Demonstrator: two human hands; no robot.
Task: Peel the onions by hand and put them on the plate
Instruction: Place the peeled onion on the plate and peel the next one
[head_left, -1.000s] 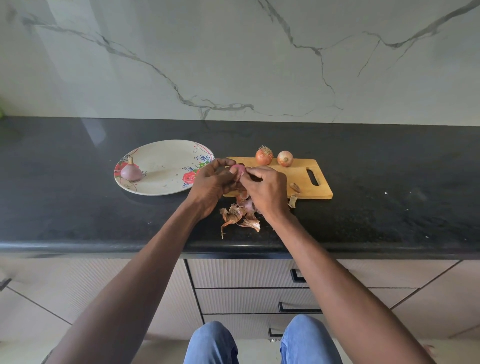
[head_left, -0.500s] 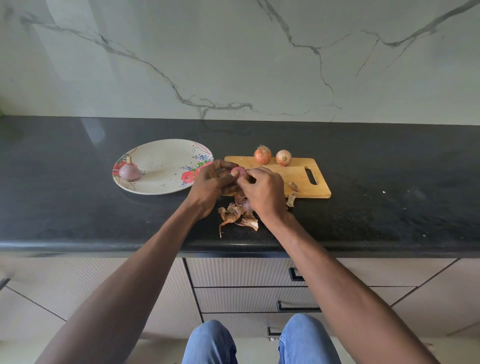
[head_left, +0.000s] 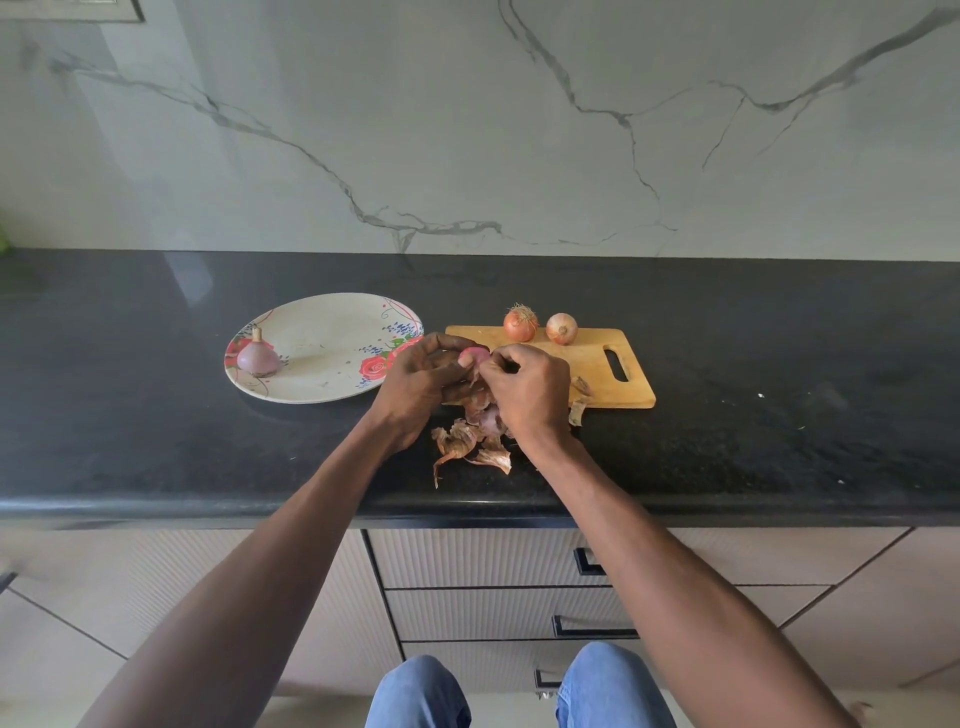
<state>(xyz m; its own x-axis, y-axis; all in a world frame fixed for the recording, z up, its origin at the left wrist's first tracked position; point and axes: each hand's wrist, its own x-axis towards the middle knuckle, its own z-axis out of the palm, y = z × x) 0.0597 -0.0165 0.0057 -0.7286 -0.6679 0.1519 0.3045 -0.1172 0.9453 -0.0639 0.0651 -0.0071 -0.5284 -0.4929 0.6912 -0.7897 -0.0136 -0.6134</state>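
Our left hand (head_left: 415, 382) cupped a partly peeled onion (head_left: 474, 356), its fingers curled round it so that only a pink patch of bare flesh showed at the top. Our right hand (head_left: 524, 387) met it from the other side, fingers (head_left: 501, 358) pinched together on what we took to be a strip of skin at the onion's edge, though the strip itself was mostly hidden. Both hands hovered over the near left corner of the wooden cutting board (head_left: 597, 374). Just below them a heap of dry onion skins (head_left: 470, 441) lay on the black counter (head_left: 779, 415). Farther out, two unpeeled onions (head_left: 540, 326) sat at the board's far edge. To the left, one peeled onion (head_left: 257, 357) rested on the floral plate (head_left: 322, 384). By our reckoning, one onion was done, one nearly stripped, and two untouched.
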